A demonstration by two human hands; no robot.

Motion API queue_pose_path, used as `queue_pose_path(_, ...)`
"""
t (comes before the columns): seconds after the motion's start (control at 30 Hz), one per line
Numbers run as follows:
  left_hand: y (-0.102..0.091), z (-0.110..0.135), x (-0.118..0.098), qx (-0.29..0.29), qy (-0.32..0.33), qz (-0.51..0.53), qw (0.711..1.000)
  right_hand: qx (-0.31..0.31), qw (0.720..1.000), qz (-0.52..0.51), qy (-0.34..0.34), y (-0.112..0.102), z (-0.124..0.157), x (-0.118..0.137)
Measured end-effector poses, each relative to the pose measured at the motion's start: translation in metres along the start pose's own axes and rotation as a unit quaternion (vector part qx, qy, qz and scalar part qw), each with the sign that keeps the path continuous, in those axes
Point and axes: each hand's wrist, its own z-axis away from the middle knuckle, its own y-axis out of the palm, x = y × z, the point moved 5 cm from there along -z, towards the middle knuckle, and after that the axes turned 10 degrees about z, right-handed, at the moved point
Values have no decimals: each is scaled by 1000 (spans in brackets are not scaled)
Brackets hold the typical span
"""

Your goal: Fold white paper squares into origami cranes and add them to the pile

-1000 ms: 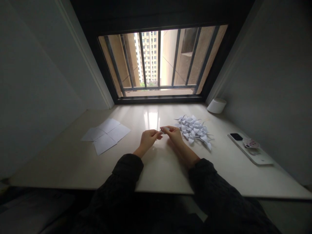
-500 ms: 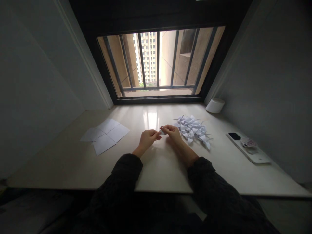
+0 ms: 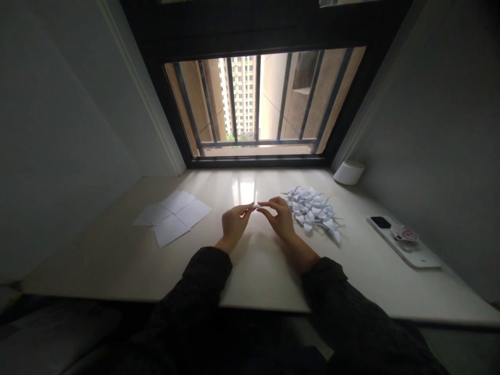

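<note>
Between my two hands is a small folded piece of white paper (image 3: 255, 206), seen nearly edge-on and mostly covered by fingertips. My left hand (image 3: 235, 223) pinches its left side between thumb and fingers. On the other side, the thumb and forefinger of my right hand (image 3: 282, 219) close on the paper's right end. Just beyond my right hand lies a pile of folded paper cranes (image 3: 312, 208) with pointed tips. Several flat white paper squares (image 3: 175, 226) overlap to the left of my left hand.
The pale windowsill counter (image 3: 265, 281) runs up to a barred window (image 3: 250, 104). A phone (image 3: 404, 245) with a round grip on its back lies at the right. By the right wall stands a white cylindrical object (image 3: 349, 172).
The paper has been turned edge-on between my fingertips, and my right hand has rolled so its thumb and forefinger show an arch. The whole view has shifted slightly.
</note>
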Motion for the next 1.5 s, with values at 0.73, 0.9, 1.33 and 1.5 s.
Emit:
queue_pose_path(0.73, 19, -3, 35, 51, -244, 354, 901, 81, 988, -134, -12, 12, 0, -7)
queue_pose_path(0.9, 19, -3, 36, 60, -253, 353, 899, 115, 986, -123, 4, 16, 1, -9)
queue_pose_path(1.33, 13, -5, 35, 45, -234, 264, 935, 161, 969, -186, 9, 17, 1, 5)
queue_pose_path(1.5, 15, -4, 31, 43, -241, 301, 922, 128, 964, -211, 99, 26, 4, -10)
